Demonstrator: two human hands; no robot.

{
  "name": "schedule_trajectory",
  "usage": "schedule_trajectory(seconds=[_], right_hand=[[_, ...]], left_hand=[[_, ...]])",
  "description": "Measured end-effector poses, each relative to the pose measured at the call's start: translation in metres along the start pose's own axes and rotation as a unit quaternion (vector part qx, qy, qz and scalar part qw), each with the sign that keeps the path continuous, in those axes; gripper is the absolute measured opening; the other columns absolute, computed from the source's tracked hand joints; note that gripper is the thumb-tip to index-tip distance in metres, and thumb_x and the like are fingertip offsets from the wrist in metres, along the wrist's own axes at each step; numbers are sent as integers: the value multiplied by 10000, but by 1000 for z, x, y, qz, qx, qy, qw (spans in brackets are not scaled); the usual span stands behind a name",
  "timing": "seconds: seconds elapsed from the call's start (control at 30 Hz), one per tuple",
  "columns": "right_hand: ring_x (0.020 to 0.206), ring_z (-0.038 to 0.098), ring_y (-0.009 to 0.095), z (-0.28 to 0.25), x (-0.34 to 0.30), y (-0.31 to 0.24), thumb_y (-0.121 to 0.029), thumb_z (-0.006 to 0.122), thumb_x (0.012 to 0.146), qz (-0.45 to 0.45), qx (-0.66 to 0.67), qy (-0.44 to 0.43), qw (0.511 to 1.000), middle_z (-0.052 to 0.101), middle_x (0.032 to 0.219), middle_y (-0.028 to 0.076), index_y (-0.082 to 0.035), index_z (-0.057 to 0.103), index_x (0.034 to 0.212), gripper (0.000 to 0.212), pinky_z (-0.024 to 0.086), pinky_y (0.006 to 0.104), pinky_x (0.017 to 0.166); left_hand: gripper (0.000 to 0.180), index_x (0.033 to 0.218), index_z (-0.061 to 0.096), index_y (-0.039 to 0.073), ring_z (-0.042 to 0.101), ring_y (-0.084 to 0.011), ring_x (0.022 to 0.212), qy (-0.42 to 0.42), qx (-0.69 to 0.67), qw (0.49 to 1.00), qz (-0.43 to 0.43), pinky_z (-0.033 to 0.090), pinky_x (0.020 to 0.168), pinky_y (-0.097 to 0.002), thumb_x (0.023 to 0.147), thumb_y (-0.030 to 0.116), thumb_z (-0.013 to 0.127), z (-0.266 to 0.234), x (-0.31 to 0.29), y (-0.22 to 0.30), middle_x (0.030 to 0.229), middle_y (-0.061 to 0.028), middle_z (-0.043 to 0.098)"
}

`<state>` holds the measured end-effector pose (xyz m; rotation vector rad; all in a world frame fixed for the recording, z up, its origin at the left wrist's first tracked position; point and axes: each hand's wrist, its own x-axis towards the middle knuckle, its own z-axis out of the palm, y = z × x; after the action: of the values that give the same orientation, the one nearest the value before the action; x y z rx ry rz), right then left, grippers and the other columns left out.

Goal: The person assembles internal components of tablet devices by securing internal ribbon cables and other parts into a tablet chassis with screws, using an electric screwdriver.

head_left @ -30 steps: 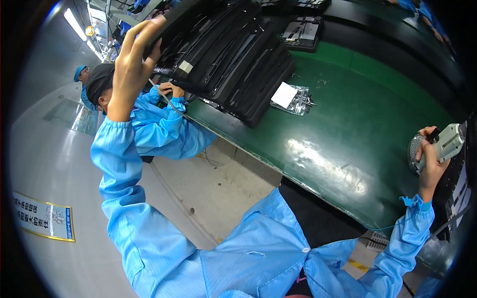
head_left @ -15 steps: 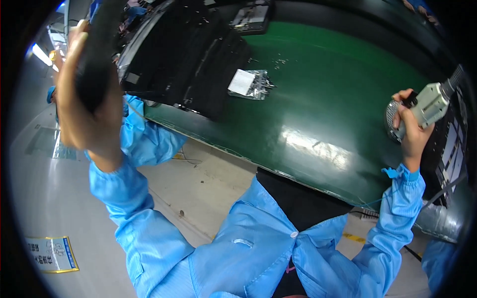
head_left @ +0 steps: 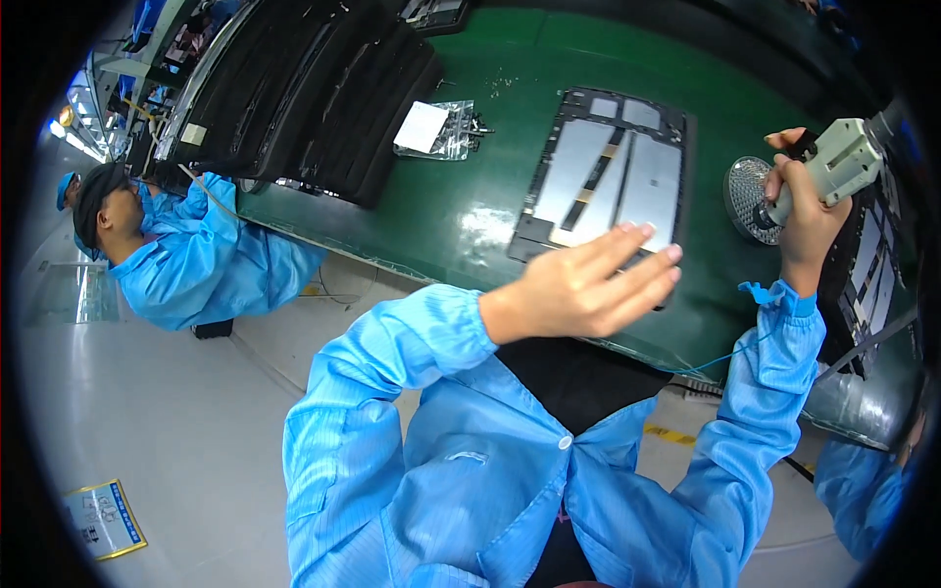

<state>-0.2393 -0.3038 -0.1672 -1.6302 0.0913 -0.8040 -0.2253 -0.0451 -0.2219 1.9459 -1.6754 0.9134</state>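
Observation:
A flat tablet-like device [head_left: 649, 174] lies on the green table in front of me, its inside showing silver-grey panels in a dark frame. My left hand [head_left: 588, 284] is over its near edge, fingers stretched out and holding nothing; whether the fingertips touch the device I cannot tell. My right hand [head_left: 812, 211] is wrapped round a pale grey electric screwdriver [head_left: 851, 162], its thick cord leaving at the upper right. Beside the tool's front end is a round dish [head_left: 747, 201] with a speckled silvery surface. The screwdriver's tip is hard to make out.
Black panel-like pieces [head_left: 323, 108] are stacked at the left of the table. Near them lie a clear bag of small dark parts [head_left: 459, 132] and loose bits. Another opened device [head_left: 867, 260] stands right of my right hand. A co-worker [head_left: 196, 260] is at the left.
My left hand came down from the upper left, where it held up a dark flat piece, to the table's middle, now with spread fingers. The device now lies there. My right hand keeps the screwdriver.

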Motion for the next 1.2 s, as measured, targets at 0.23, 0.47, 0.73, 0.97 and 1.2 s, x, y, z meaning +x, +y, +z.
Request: schedule_trajectory(seconds=[0.23, 0.47, 0.73, 0.97, 1.2], right_hand=[[570, 567, 109, 1, -1, 3, 29, 582, 841, -17, -9, 0, 1000, 703, 964, 172, 87, 642, 1071, 245, 451, 255, 518], [565, 564, 117, 2, -1, -4, 34, 589, 834, -21, 13, -14, 1000, 696, 963, 179, 91, 626, 1060, 236, 456, 258, 527], [563, 560, 115, 2, -3, -5, 30, 594, 827, -8, 12, -14, 1000, 691, 950, 170, 82, 627, 1051, 232, 452, 260, 526], [576, 574, 122, 9, -4, 0, 30, 603, 842, 2, 21, -11, 1000, 693, 963, 167, 83, 631, 1061, 227, 466, 260, 551], [604, 523, 87, -30, 5, 23, -1, 582, 899, -40, -61, -42, 996, 688, 1054, 153, 65, 626, 1140, 254, 430, 233, 589]], left_hand=[[366, 1140, 697, 63, 634, -295, 1169, -138, -44, 989, -20, 523, 1006, -437, 829, 255, 698, 10, -5, 22, 1257, -111, 660], [121, 912, 706, 65, 664, -304, 782, -58, 50, 964, -256, 530, 690, -399, 793, 57, 685, -50, -37, -107, 853, -101, 660], [207, 830, 683, 37, 655, -323, 752, -152, 31, 879, -451, 520, 638, -428, 836, 226, 767, -34, -71, -149, 830, -113, 644], [250, 891, 673, 49, 627, -363, 814, -66, 96, 887, -446, 511, 669, -456, 820, 262, 783, -26, -80, -130, 875, -138, 620], [102, 870, 667, -24, 630, -392, 822, -49, 72, 896, -436, 520, 735, -459, 857, 75, 688, -12, -67, -131, 915, -215, 615]])
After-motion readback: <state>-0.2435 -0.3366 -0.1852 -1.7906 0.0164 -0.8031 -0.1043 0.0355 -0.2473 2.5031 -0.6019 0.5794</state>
